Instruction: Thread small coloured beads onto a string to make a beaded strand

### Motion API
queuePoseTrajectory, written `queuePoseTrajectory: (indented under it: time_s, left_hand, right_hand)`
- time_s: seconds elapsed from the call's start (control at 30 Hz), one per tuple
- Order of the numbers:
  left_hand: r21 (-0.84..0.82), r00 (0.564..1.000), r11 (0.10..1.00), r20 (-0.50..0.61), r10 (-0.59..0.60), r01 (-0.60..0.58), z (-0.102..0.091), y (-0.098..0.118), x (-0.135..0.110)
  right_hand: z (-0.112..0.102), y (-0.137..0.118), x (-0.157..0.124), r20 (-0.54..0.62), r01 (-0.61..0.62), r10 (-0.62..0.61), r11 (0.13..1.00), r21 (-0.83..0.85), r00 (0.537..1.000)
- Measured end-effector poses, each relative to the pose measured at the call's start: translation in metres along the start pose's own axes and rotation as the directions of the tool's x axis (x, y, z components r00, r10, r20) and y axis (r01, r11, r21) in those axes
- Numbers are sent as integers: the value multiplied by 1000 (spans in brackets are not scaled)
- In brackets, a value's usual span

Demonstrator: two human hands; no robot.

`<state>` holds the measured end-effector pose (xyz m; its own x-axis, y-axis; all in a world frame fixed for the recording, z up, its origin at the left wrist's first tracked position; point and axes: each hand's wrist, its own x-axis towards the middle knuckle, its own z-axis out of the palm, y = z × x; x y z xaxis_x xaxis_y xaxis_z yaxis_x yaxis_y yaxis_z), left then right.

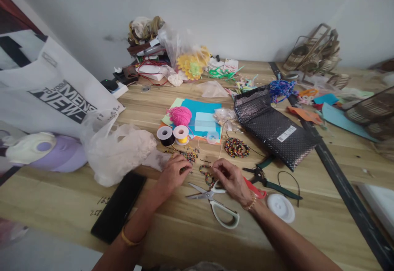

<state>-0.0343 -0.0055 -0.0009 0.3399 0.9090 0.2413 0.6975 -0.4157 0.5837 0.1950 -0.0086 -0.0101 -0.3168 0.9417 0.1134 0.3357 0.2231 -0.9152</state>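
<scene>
My left hand (pixel 174 175) rests at the near side of a pile of loose multicoloured beads (pixel 190 155), its fingers curled down and pinched together. Anything between those fingertips is too small to make out. A short beaded string (pixel 205 173) lies curved on the table between my hands. My right hand (pixel 229 177) pinches at that string's upper right end, thumb and forefinger together. Just below the right hand are scissors (pixel 211 197) with pale handles, blades apart and pointing left. A coiled beaded strand (pixel 236 148) lies beyond the right hand.
Black (pixel 166 136) and yellow thread spools (pixel 181 135) stand by pink yarn (pixel 180 116) on coloured sheets. Green-handled pliers (pixel 260 175), a white spool (pixel 280 207) and a black bubble mailer (pixel 273 127) lie right. A black phone-like slab (pixel 119 207) and plastic bag (pixel 115 152) lie left.
</scene>
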Motion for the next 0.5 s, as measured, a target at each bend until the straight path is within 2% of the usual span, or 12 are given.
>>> queuePoseTrajectory:
  time_s: [0.2,0.5]
  left_hand:
    - [142,994,989,107,14,-29,-2,-2,-2]
    - [263,987,963,163,18,-61,-6,9,3]
  right_hand:
    - [3,1,-1,36,-20,19,1000,19,999]
    - [4,3,-2,27,2,-3,999,35,1000]
